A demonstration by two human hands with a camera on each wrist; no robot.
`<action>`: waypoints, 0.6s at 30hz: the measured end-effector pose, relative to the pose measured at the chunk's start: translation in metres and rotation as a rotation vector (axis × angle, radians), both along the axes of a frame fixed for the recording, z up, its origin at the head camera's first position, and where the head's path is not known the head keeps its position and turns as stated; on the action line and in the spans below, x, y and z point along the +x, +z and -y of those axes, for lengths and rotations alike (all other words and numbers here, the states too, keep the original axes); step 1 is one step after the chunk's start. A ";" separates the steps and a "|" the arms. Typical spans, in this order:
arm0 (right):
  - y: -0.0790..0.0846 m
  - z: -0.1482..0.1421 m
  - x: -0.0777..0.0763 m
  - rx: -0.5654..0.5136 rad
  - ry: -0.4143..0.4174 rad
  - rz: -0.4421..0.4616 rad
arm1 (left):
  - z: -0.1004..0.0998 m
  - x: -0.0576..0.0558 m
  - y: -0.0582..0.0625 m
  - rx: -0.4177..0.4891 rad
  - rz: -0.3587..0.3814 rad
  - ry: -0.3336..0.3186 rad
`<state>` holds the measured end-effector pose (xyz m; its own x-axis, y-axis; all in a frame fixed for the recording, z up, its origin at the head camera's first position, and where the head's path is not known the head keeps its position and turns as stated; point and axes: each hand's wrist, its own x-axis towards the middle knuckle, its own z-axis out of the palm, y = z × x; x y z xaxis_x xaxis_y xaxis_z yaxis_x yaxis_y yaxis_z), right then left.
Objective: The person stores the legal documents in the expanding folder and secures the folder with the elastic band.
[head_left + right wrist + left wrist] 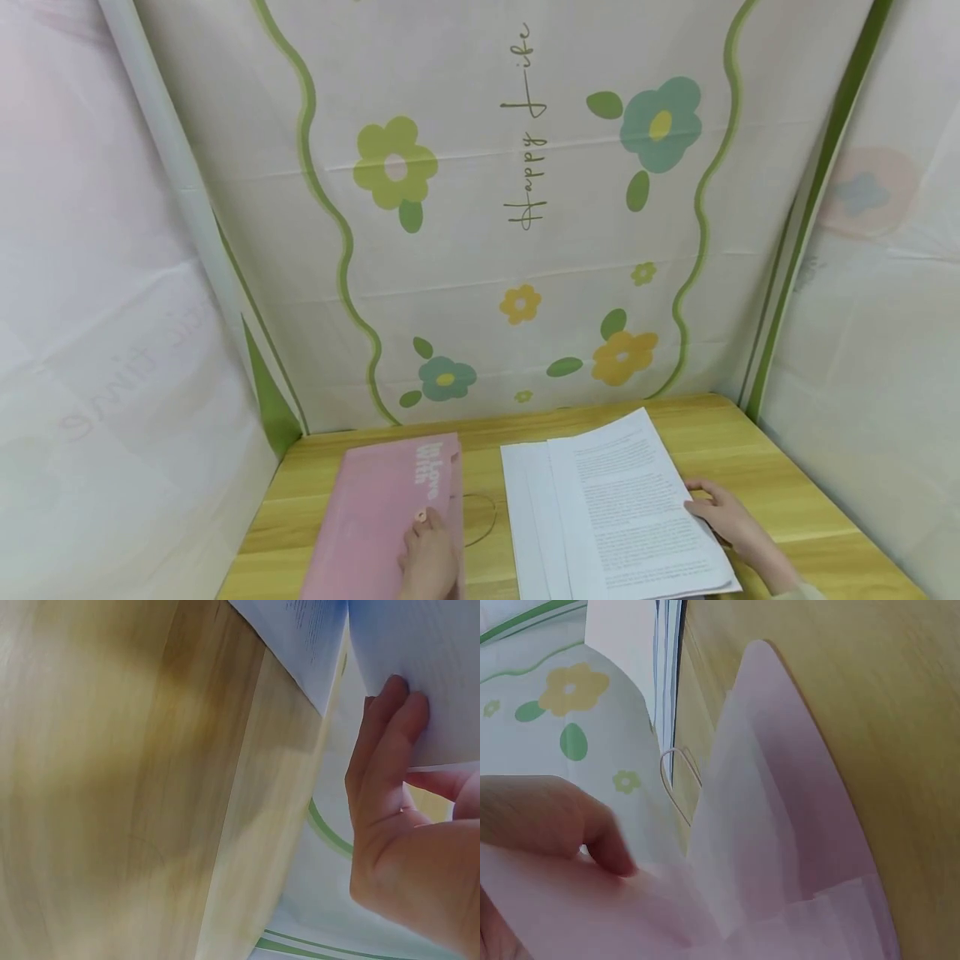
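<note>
A pink translucent folder (375,521) lies on the left of the wooden table (780,492). My left hand (429,557) grips its right edge near the round button, thumb on top. In the left wrist view the fingers (562,821) curl into the folder's thin layers (765,825), beside the elastic loop (679,780). A stack of printed papers (615,508) lies to the right. There my right hand (731,521) pinches the right edge of the top sheets. The right wrist view shows those fingers (386,742) against the paper (420,660).
Flowered cloth screens (480,208) close off the back and both sides of the table. The elastic loop (480,517) lies on bare wood between folder and papers. A strip of bare table (810,517) shows right of the papers.
</note>
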<state>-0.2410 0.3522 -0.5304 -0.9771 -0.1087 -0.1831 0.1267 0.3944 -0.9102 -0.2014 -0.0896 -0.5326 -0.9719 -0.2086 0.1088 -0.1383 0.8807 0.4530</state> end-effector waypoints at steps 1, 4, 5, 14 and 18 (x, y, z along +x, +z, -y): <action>0.000 0.000 0.000 -0.004 -0.002 0.004 | 0.000 0.000 0.000 -0.001 0.002 -0.003; 0.000 0.000 0.000 -0.022 -0.008 0.017 | 0.002 -0.001 -0.002 -0.003 0.001 -0.010; 0.000 0.000 0.000 -0.025 -0.014 0.020 | 0.002 -0.002 -0.002 -0.003 -0.002 -0.012; 0.003 0.002 0.001 -0.086 -0.008 0.048 | 0.021 0.002 0.001 0.091 -0.087 -0.153; 0.003 0.003 0.002 -0.137 0.013 0.059 | 0.030 0.003 0.003 0.130 -0.138 -0.188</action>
<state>-0.2393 0.3487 -0.5272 -0.9633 -0.1496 -0.2227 0.1772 0.2686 -0.9468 -0.1981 -0.1195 -0.5294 -0.9728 -0.0470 0.2270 0.0929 0.8183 0.5672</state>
